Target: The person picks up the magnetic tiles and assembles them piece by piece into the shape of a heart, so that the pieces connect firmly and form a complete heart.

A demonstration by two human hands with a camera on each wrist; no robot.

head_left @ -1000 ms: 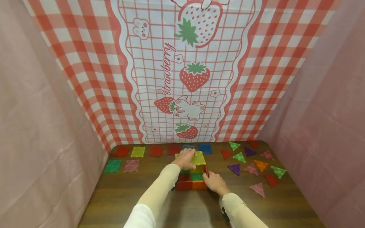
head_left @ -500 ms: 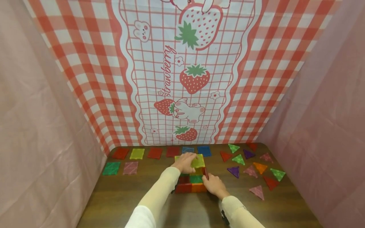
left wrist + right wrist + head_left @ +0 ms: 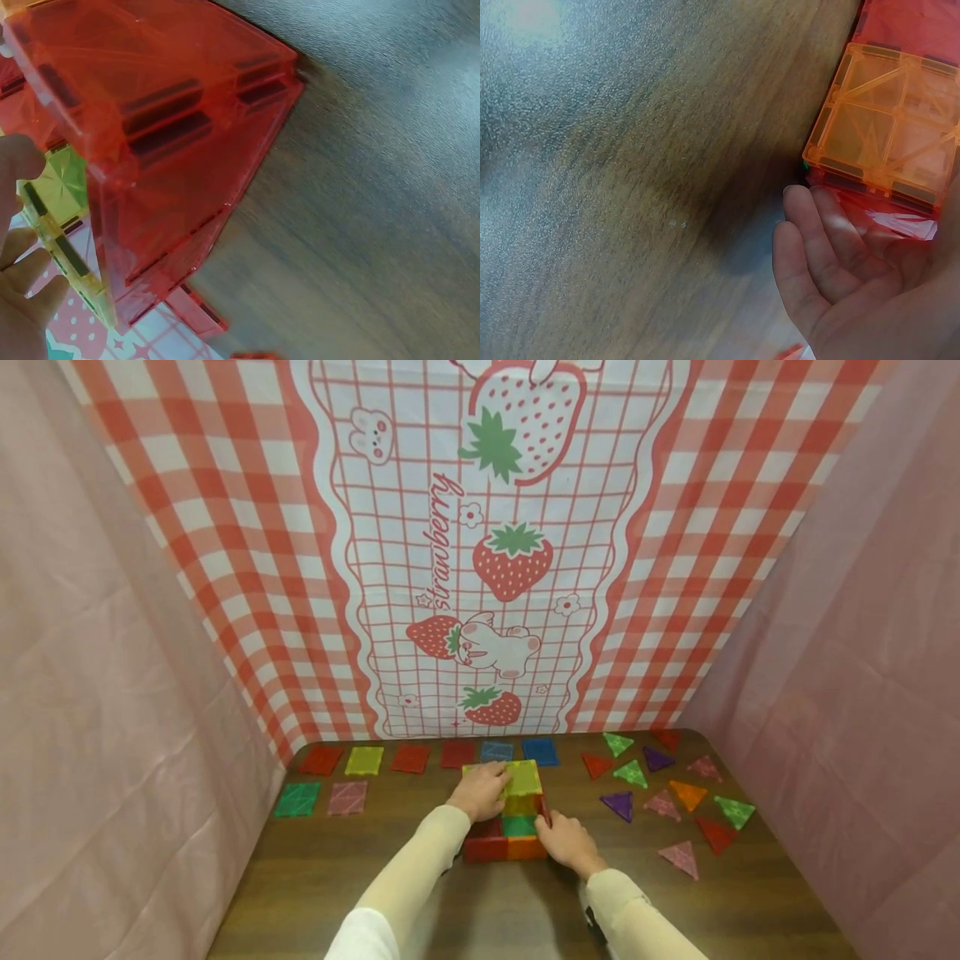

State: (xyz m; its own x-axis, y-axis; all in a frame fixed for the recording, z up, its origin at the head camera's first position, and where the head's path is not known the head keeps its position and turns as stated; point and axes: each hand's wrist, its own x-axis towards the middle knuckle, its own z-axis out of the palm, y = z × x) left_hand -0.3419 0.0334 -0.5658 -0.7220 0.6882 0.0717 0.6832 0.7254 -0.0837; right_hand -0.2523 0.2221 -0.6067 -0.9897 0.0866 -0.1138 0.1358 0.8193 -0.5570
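A box of see-through magnetic tiles stands on the wooden table in the head view, its front made of a red tile [image 3: 484, 850] and an orange tile [image 3: 527, 848]. A green tile [image 3: 519, 826] shows inside. Along the top at the back lies a yellow tile [image 3: 525, 777]. My left hand [image 3: 477, 792] rests its fingers on the left part of the yellow top; in the left wrist view they lie along a yellow tile's face [image 3: 64, 247]. With thumb inside and fingers outside, my right hand [image 3: 570, 843] pinches the red side tile [image 3: 545, 811].
Loose square tiles line the back left, among them a green square [image 3: 297, 799], a pink square [image 3: 347, 797] and a blue square [image 3: 541, 752]. Scattered triangles, such as a purple triangle [image 3: 618, 806] and a pink triangle [image 3: 681, 859], lie right. A strawberry-print cloth [image 3: 480, 560] hangs behind.
My left hand has shifted slightly left and toward me, and its thumb has come off the yellow tile's front, uncovering more of it. My right hand stays on the red side tile.
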